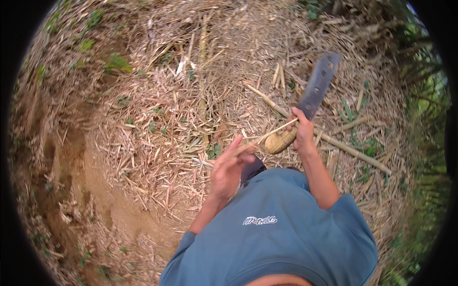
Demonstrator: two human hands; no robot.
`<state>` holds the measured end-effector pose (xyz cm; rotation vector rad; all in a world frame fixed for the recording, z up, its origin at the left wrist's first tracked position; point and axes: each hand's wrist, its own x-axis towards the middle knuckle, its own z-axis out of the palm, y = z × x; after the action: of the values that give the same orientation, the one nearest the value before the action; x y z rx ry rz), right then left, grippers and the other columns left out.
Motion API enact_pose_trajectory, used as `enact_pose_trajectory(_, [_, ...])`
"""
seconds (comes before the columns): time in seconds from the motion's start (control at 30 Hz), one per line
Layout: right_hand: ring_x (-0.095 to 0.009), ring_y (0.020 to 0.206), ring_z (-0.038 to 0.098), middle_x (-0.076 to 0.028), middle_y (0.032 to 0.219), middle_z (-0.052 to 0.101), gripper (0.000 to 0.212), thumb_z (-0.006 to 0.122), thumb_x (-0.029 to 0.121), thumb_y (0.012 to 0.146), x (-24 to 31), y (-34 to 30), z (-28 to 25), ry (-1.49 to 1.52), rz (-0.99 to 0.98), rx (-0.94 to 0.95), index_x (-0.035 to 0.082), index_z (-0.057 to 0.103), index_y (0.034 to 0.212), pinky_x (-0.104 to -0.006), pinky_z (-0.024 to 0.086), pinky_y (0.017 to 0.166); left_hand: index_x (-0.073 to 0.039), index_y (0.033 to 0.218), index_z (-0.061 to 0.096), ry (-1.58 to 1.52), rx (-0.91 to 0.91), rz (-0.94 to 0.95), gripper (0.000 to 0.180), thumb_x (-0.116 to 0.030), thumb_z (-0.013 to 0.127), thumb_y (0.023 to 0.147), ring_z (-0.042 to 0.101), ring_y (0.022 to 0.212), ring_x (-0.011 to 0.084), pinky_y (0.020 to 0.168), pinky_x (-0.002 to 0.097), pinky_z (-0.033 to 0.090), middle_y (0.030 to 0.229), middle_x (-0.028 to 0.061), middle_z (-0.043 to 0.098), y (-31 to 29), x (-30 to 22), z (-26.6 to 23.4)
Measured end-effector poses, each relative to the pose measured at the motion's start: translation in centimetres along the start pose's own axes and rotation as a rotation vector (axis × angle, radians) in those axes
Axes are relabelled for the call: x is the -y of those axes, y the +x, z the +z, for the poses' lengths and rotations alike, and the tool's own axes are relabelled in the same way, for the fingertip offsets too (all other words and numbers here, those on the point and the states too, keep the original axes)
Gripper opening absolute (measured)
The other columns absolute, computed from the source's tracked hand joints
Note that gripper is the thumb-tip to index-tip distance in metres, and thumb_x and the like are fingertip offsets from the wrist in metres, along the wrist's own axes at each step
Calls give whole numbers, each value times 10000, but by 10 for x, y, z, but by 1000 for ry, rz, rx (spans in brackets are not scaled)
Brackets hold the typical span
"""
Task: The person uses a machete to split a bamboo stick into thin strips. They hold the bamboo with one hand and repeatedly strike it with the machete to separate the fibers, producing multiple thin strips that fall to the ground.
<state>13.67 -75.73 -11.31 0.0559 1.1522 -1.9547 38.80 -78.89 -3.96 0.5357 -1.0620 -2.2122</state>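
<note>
My right hand (303, 131) grips the pale wooden handle (280, 141) of a broad dark chopping blade (317, 86), which points up and away to the right. My left hand (229, 168) holds one end of a thin bamboo sliver (269, 135) between thumb and fingers. The sliver runs up to the right and meets the right hand at the handle. Both forearms rise from my blue shirt (276, 233) at the bottom of the view.
Dry bamboo leaves and split stalks (191, 109) cover the ground. A long bamboo cane (334, 140) lies diagonally behind the hands. Bare brown soil (90, 190) slopes at the left. Green plants (429, 95) line the right rim.
</note>
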Motion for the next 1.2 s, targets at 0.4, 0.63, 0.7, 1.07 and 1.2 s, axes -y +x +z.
enact_pose_trajectory(0.4, [-130,507,455,-14,602,456,371,594,379,1009,-33,-22,-1,-8,-88,99,71,524,815,-286,405,479,-13,1417,486,120,-359,348,456,-316,435,1079,606,690,120,752,296,553,761,5,586,62,13,10])
enact_pose_trajectory(0.63, [-166,472,550,-78,537,557,343,705,301,885,-18,-36,-27,-1096,-587,121,22,628,701,-360,410,487,-85,1546,307,154,-265,-142,490,-181,372,1070,299,476,63,394,215,287,651,-27,338,44,-28,1])
enact_pose_trajectory(0.7, [-288,546,633,-145,602,618,254,714,241,782,-19,-34,-26,-1258,-879,183,22,617,697,-395,461,529,-86,1417,415,165,-239,-228,384,-138,355,1041,274,461,57,372,208,253,651,-25,321,36,-24,0])
enact_pose_trajectory(1.07, [-301,588,655,-132,647,636,251,717,269,705,-12,-53,6,-1454,-1048,513,68,571,676,-400,518,558,-111,1421,466,-38,-205,-498,385,-200,331,1072,233,431,38,335,187,199,616,-61,274,-11,-16,-6])
enact_pose_trajectory(1.2, [-282,598,677,-133,657,655,216,727,247,707,-4,-52,11,-1556,-920,459,75,598,690,-397,535,563,-122,1422,458,-212,-105,-532,387,-161,312,1066,221,415,39,317,182,201,608,-62,248,-23,-27,-6])
